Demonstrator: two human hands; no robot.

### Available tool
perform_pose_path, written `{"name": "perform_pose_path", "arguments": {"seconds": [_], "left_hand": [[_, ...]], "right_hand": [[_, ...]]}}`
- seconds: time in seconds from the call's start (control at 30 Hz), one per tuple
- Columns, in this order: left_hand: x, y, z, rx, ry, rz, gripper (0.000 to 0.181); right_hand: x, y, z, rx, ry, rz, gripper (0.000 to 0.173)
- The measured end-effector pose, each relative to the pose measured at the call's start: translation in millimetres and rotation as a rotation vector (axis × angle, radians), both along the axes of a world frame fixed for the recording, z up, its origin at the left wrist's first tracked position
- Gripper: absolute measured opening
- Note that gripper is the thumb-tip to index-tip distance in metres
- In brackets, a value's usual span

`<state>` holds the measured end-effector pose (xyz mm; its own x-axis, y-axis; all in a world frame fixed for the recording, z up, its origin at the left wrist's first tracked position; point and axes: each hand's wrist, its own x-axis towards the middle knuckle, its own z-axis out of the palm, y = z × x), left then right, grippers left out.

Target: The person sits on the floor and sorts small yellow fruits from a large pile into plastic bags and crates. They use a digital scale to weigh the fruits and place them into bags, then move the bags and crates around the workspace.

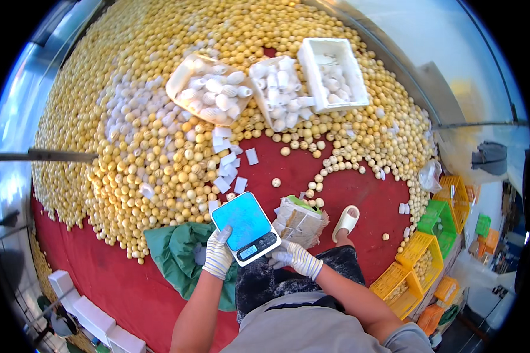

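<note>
A white digital scale [260, 255] with a blue platform and a lit display is tilted up before my chest. My left hand [217, 255], in a striped work glove, grips its left edge, thumb on the platform. At its lower right corner is my right hand [295, 259], gloved alike, fingers curled and partly hidden behind the scale. Just beyond lies a cloth-wrapped bundle [298, 223] tied with string. Crumpled green fabric [172, 247] is on the left, beside my leg. White rectangular pads [227, 165] lie scattered past the scale.
Round yellow fruit [137, 176] cover much of the red floor sheet [291, 154]. Two tubs [176, 79] [265, 106] and a foam box [357, 95] hold white-netted fruit. Yellow crates [397, 287] and a green crate [439, 220] line the right; foam boxes [88, 315] stand lower left.
</note>
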<state>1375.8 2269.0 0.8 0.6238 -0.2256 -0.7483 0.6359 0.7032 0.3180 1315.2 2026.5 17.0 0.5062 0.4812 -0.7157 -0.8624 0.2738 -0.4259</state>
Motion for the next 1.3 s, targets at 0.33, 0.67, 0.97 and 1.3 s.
{"name": "perform_pose_path", "arguments": {"seconds": [0.33, 0.67, 0.97, 1.3], "left_hand": [[-26.7, -263.9, 54.0, 0.291, -0.239, -0.277, 0.032], [-133.1, -599.7, 90.1, 0.208, -0.329, -0.639, 0.036], [-151.7, -732.9, 125.9, -0.068, -0.127, -0.777, 0.044], [-100.7, -809.3, 65.3, 0.240, -0.047, -1.279, 0.035]], "right_hand": [[-55.8, -214.1, 5.2, -0.075, -0.144, -0.386, 0.038], [-228.1, -513.3, 31.5, 0.006, -0.295, -0.786, 0.039], [-294.4, -610.2, 88.9, 0.170, -0.254, -1.098, 0.032], [-275.1, -671.7, 87.3, -0.201, -0.068, -1.357, 0.030]]}}
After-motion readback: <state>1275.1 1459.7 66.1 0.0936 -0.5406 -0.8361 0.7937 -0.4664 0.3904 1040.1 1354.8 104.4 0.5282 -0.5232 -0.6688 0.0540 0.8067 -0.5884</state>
